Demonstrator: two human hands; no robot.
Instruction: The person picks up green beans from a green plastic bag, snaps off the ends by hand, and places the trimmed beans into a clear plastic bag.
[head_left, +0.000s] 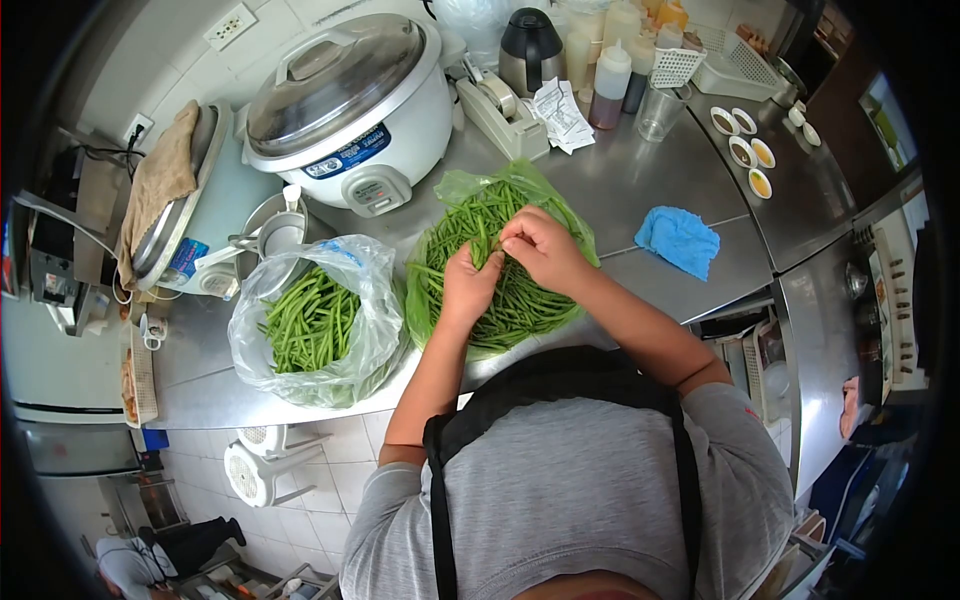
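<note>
Long green beans (pixel 530 305) fill an opened green plastic bag (pixel 575 222) on the steel counter before me. Over this pile my left hand (pixel 470 287) is closed around a few green beans whose ends stick up past the fingers. Close against it, my right hand (pixel 542 247) pinches at the tip of a green bean; the fingers partly hide it. To the left stands a clear plastic bag (pixel 247 335) holding shorter pieces of green beans (pixel 312 320).
A large rice cooker (pixel 345 110) stands behind the bags, beside a tape dispenser (pixel 505 118) and sauce bottles (pixel 609 85). A blue cloth (pixel 678 241) and several small sauce cups (pixel 742 152) lie to the right. White stools (pixel 250 474) and another person (pixel 140 560) are at lower left.
</note>
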